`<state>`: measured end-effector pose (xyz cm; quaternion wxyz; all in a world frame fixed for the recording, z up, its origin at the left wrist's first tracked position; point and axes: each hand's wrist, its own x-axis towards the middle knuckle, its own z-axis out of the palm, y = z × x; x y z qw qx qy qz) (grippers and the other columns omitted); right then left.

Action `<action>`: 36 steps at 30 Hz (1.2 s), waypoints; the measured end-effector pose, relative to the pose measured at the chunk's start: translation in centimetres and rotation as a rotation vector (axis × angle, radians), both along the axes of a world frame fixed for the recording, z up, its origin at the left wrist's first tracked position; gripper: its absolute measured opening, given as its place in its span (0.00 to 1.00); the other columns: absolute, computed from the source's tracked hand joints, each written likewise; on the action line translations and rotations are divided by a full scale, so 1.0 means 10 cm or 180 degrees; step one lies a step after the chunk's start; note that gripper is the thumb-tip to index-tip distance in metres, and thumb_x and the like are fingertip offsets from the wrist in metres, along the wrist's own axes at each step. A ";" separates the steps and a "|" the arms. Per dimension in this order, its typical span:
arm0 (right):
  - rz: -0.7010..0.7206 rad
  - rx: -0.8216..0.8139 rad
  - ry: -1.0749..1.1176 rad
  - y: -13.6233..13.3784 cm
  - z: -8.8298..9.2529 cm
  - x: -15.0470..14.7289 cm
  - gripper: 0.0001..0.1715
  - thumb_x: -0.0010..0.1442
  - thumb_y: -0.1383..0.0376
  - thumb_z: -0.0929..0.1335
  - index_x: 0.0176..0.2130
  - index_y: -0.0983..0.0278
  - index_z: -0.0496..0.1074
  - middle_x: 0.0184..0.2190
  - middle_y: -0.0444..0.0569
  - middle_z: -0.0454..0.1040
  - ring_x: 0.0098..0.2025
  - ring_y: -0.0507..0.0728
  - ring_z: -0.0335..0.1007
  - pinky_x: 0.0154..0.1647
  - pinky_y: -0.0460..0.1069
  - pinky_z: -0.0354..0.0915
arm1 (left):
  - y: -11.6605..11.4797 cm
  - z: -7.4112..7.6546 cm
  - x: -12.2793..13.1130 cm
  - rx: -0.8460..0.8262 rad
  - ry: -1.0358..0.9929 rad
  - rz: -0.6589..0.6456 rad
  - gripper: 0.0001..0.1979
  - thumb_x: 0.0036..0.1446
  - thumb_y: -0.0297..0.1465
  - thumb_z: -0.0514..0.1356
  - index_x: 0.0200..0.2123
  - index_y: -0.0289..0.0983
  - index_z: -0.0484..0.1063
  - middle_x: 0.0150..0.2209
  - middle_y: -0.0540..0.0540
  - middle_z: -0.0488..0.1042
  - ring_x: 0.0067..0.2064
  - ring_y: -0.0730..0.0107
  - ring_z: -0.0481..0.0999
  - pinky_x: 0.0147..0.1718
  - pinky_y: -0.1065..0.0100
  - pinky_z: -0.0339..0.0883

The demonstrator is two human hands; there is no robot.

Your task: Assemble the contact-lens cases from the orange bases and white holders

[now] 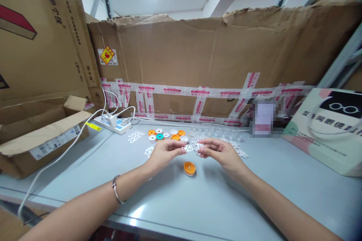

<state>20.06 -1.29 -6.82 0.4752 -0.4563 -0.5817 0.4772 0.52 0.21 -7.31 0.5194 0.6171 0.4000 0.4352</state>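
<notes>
A brown cardboard sheet (181, 52) walls off the far side of the gray tabletop (215, 203); an open carton (59, 147) stands at the left. Over the middle, the left hand (167, 151) pinches a perforated white disc (188, 147) between thumb and fingers, and the right hand (222, 153) grips a small white openwork piece (198, 148) just beside it. An orange-topped round case (189, 168) sits on the tabletop just nearer the person. Such thin parts could slip if the fingertip pinch loosens, and might get lost among the loose white pieces (242, 153) behind the right hand; a dropped wrist could knock the round case. Sheet and carton limit reach forward and left, while the near tabletop leaves room on both sides of the case, up to the front edge under the forearms.
</notes>
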 end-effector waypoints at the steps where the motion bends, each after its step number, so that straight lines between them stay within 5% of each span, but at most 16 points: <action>1: 0.0010 0.0092 0.0023 -0.01 -0.01 -0.03 0.18 0.41 0.58 0.73 0.34 0.64 0.73 0.21 0.45 0.73 0.27 0.54 0.69 0.33 0.51 0.66 | 0.00 0.00 0.00 -0.0002 -0.0031 -0.0042 0.12 0.43 0.30 0.65 0.34 0.33 0.75 0.36 0.43 0.77 0.39 0.64 0.75 0.43 0.63 0.67; 7: 0.0034 0.0767 0.0092 -0.02 -0.09 -0.13 0.09 0.41 0.63 0.73 0.28 0.60 0.77 0.32 0.46 0.72 0.39 0.55 0.68 0.38 0.49 0.67 | -0.03 -0.02 0.02 0.0244 -0.0188 -0.0234 0.12 0.44 0.29 0.64 0.35 0.32 0.73 0.34 0.44 0.76 0.38 0.67 0.75 0.42 0.65 0.68; 18: 0.0222 0.0235 0.0320 -0.04 -0.11 -0.17 0.11 0.41 0.64 0.74 0.30 0.59 0.76 0.29 0.44 0.78 0.33 0.55 0.73 0.38 0.50 0.69 | -0.06 -0.04 0.03 0.0513 -0.0191 -0.0369 0.13 0.45 0.29 0.63 0.37 0.32 0.71 0.32 0.46 0.74 0.35 0.69 0.74 0.39 0.66 0.68; 36: 0.0589 -0.0185 0.0287 -0.02 -0.14 -0.15 0.14 0.39 0.64 0.75 0.28 0.63 0.71 0.25 0.41 0.73 0.30 0.50 0.70 0.34 0.46 0.65 | -0.11 -0.07 0.03 0.0973 0.0316 -0.0388 0.08 0.47 0.26 0.61 0.33 0.33 0.73 0.32 0.46 0.76 0.34 0.70 0.75 0.33 0.71 0.70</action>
